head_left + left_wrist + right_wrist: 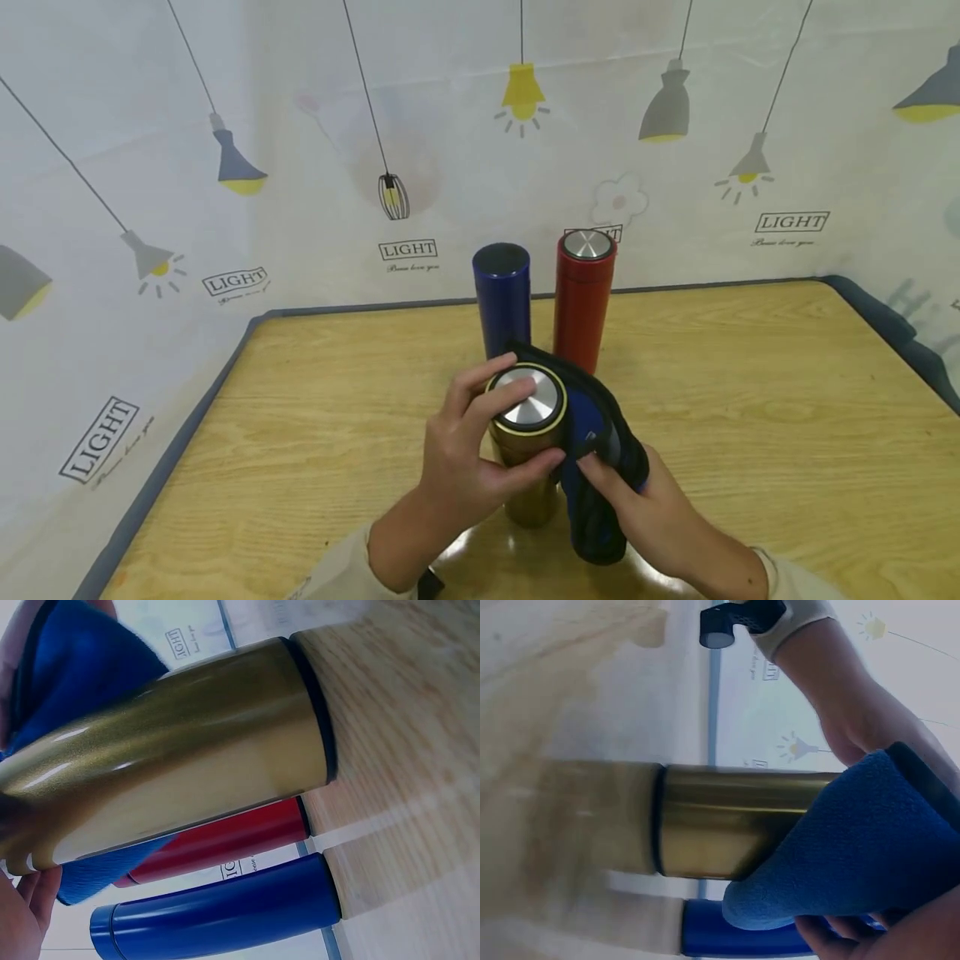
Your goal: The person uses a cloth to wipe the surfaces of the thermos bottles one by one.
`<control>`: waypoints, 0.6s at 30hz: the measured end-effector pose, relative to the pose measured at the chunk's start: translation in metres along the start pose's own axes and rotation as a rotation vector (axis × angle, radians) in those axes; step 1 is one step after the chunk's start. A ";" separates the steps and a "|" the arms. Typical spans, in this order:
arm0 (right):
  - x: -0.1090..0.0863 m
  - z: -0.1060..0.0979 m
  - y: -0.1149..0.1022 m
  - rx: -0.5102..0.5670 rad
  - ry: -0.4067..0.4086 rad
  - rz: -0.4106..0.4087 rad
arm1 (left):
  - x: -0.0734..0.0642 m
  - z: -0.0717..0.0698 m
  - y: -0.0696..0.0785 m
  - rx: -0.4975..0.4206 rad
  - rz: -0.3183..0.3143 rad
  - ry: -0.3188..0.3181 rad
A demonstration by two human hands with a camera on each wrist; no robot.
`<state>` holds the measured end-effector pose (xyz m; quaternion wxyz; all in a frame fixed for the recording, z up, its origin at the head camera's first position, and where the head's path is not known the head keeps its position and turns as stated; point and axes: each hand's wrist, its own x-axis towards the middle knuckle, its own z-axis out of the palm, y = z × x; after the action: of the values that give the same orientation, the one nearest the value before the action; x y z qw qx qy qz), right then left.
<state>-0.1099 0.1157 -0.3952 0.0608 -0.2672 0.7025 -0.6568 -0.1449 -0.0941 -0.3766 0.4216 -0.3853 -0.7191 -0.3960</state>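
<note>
A gold thermos [529, 504] with a brushed silver lid [546, 408] stands upright on the table near the person. Its top is gripped by my left hand [459, 454], one fingertip lying on the lid and the thumb along the near side. My right hand [663, 521] holds a blue cloth [855, 832] with black edging, bunched against the right side of the thermos. In the left wrist view the cloth [90, 660] shows behind the gold body. The right wrist view has the cloth covering the upper part of the thermos.
Behind the gold thermos stand a blue thermos [502, 304] and, to its right, a red thermos [583, 321]. The wooden table [315, 433] ends at a wall covering [315, 125] printed with lamps. A small black object [430, 585] shows by the left sleeve.
</note>
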 end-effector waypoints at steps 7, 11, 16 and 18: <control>0.003 0.005 0.006 0.021 0.010 0.189 | -0.002 0.000 0.000 0.006 -0.024 -0.011; 0.004 0.005 0.007 0.051 -0.008 0.237 | -0.003 0.000 0.000 0.022 -0.030 -0.014; 0.002 0.004 0.004 0.087 0.014 0.201 | -0.003 0.001 0.000 0.036 -0.032 -0.013; 0.000 0.003 0.002 0.106 0.030 0.162 | -0.002 0.001 0.001 0.031 -0.028 -0.012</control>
<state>-0.1091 0.1134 -0.3977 0.1171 -0.1962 0.6870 -0.6899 -0.1440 -0.0932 -0.3790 0.4176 -0.3708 -0.7330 -0.3884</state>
